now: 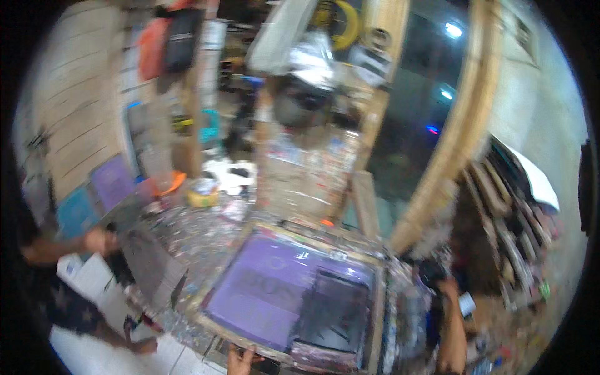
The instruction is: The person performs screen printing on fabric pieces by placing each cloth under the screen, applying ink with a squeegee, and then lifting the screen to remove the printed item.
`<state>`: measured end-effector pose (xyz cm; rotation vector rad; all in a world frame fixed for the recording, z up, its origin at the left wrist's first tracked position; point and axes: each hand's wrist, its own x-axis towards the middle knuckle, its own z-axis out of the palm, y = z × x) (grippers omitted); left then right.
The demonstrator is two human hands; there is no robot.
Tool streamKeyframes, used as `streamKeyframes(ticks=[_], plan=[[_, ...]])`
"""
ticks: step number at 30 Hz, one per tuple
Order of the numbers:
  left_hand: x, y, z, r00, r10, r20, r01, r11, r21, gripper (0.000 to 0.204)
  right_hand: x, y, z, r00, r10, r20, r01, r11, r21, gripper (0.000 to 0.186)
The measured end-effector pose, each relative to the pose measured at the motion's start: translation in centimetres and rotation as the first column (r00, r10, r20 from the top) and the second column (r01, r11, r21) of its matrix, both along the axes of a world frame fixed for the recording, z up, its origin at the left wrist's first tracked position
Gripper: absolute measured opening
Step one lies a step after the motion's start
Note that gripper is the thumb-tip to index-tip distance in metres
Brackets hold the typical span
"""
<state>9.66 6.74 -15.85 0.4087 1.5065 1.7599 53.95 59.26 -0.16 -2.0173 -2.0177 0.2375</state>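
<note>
A screen printing frame (pixel 379 312) with a wooden rim and purple mesh (pixel 256 290) lies tilted on the worktable. Toward its right side, the mesh has a dark rectangular area (pixel 334 309). My left hand (pixel 242 359) grips the frame's near edge, fingers bent over the rim. Off to the right, my right hand (pixel 447 289) is closed at a dark, rounded object (pixel 431 272), which is too blurred to name. A dark smear of ink or residue (pixel 325 355) runs along the frame's near right part.
At the left, another person's hand (pixel 100 240) holds a dark flat sheet (pixel 150 262) over the paint-spattered tabletop (pixel 206 244). Behind the frame stands a stained board (pixel 300 178). Several stacked frames (pixel 509 219) lean at the right wall. A yellow tub (pixel 202 195) sits at the back left.
</note>
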Motion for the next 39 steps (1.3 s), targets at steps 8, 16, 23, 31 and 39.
streamKeyframes(ticks=[8, 16, 23, 31, 39], plan=[[-1.3, -1.0, 3.4, 0.995, 0.054, 0.083, -0.054, 0.998, -0.013, 0.061, 0.6, 1.5, -2.0, 0.92, 0.089, 0.382, -0.225, 0.917, 0.33, 0.018], [-0.7, 0.7, 2.2, 0.999, -0.006, 0.052, 0.005, 1.0, 0.028, 0.07, 3.7, 6.5, -8.2, 0.883, 0.104, -0.458, -0.08, 0.994, 0.073, 0.038], [-2.0, -1.3, 2.6, 0.998, -0.045, -0.033, 0.042, 0.997, -0.068, 0.051, -7.0, 4.1, -3.1, 0.195, -0.457, -0.868, 0.115, 0.89, -0.442, 0.023], [-1.4, -0.5, 2.9, 0.997, 0.056, -0.046, -0.057, 0.998, -0.024, 0.046, -2.5, 2.3, -4.5, -0.197, -0.423, -0.885, 0.075, 0.893, -0.444, 0.012], [-1.4, -0.1, 5.0, 1.0, -0.012, -0.011, 0.011, 0.995, -0.095, 0.06, -1.4, -0.6, -2.4, -0.163, -0.307, -0.938, 0.088, 0.942, -0.323, 0.016]])
